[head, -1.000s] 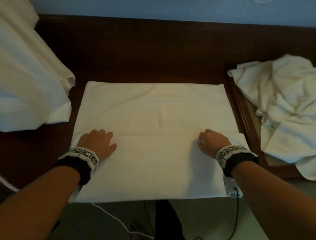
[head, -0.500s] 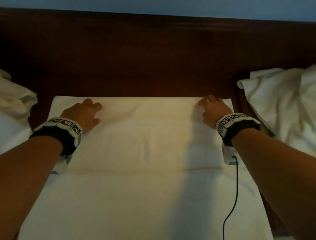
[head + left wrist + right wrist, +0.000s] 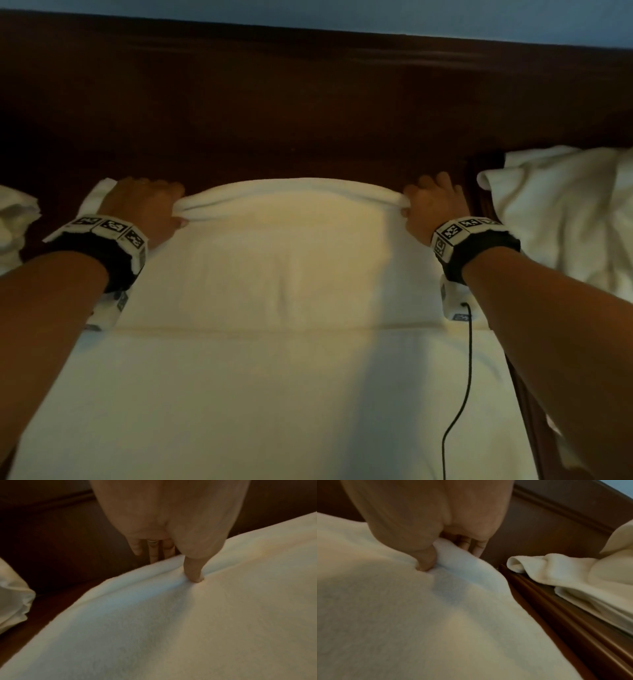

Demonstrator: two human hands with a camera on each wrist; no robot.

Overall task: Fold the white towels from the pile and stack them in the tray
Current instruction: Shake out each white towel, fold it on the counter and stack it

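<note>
Dark wood table: L hand & R hand each pinched towel far edge, mid-fold; next probably pull it evenly toward body.

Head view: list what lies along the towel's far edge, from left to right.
Bunched white cloth → left hand → raised far edge of the towel → right hand → crumpled towel pile.

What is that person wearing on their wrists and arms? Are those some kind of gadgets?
Both forearms are bare, with no sleeves. Each wrist carries a black band topped by white blocks printed with black-and-white square codes: one by the left hand, one by the right hand. A small white unit hangs under each band, and a thin black cable trails from the right one. The left hand wears a ring.
</note>
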